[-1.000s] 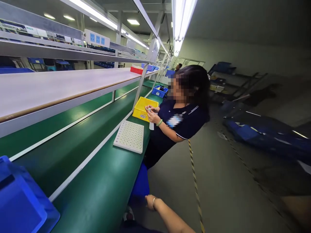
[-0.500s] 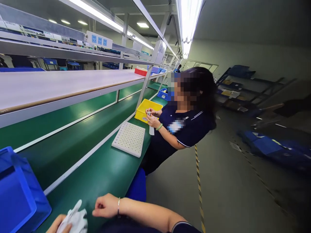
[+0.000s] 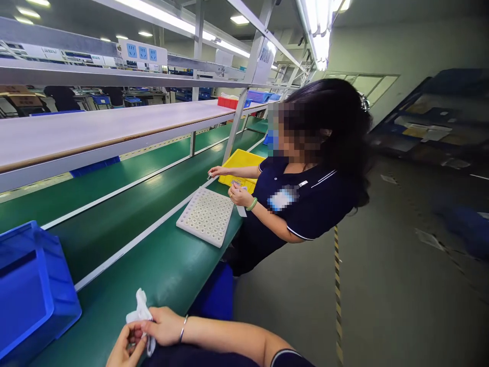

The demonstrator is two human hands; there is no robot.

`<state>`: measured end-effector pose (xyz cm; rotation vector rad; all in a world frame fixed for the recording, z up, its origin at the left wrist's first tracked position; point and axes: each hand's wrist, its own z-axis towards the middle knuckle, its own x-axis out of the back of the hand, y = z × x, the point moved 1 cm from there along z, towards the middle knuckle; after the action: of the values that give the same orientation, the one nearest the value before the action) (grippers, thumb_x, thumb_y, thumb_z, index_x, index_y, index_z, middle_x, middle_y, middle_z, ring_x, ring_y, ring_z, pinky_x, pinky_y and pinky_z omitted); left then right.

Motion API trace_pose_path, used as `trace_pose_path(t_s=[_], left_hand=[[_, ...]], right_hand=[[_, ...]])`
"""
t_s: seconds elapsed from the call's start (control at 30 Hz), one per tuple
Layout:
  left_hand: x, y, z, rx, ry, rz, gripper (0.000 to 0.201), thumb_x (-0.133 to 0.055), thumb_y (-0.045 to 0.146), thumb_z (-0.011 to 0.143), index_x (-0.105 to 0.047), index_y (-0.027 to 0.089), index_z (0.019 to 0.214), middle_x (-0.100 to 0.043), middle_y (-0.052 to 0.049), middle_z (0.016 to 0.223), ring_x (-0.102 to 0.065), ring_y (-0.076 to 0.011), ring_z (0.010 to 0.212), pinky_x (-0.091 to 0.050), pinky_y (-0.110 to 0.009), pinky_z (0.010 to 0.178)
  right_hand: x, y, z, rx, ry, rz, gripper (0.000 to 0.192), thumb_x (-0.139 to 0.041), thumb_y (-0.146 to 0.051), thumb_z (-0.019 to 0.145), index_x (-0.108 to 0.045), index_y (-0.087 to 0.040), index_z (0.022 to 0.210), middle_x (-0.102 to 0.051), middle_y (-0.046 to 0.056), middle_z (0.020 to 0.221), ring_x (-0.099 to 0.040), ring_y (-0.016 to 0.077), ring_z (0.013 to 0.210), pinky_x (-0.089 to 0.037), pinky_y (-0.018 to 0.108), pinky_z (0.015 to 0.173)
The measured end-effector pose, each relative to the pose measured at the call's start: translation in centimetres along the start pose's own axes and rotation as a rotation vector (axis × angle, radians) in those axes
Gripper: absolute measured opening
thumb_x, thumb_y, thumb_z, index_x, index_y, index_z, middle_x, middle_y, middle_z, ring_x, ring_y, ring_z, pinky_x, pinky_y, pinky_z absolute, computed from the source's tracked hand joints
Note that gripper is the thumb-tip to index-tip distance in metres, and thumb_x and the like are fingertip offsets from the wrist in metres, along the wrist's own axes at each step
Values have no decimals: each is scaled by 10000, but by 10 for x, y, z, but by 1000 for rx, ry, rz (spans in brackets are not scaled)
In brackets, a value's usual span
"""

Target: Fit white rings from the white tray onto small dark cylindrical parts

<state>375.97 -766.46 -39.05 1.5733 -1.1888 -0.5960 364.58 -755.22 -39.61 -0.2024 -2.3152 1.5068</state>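
Observation:
A crumpled white glove (image 3: 141,307), soft and with finger-like ends, is bunched between my two hands above the near end of the green bench (image 3: 171,275). My left hand (image 3: 128,344) has its fingers curled and pinches the lower part of the glove. From the right, my right hand (image 3: 164,325), with a silver bangle at the wrist, closes on the same glove; its fingertips are partly hidden behind the cloth. The hands touch or nearly touch each other.
A blue bin (image 3: 49,295) stands at the left. Farther along the bench lies a white tray (image 3: 206,216) with rows of round holes. Beside it a co-worker (image 3: 282,219) reaches over a yellow bin (image 3: 244,158). A shelf (image 3: 114,125) runs above the bench.
My right hand, apart from the glove before, now grips it together with my left. The co-worker's hands have separated, one reaching toward the bench's far side. The view has shifted slightly.

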Motion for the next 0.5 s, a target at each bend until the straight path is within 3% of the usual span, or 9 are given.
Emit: trace_pose_path(t_s=[0.27, 0.5], left_hand=[[-53, 16, 4, 24, 88, 31, 544, -654, 728, 595, -619, 207, 746, -647, -40, 670, -634, -235, 671, -531, -335, 660], [-80, 8, -14, 1, 419, 11, 463, -640, 654, 674, -518, 228, 812, -610, -18, 730, -626, -221, 705, -525, -328, 672]], right_hand=[[37, 20, -19, -15, 39, -53, 178, -576, -248, 838, -678, -164, 957, -646, -2, 796, -532, 101, 668, -391, 172, 584], [57, 36, -28, 8, 24, -121, 124, -620, -245, 803, -661, -144, 861, -588, -23, 732, -480, 91, 651, -337, 170, 560]])
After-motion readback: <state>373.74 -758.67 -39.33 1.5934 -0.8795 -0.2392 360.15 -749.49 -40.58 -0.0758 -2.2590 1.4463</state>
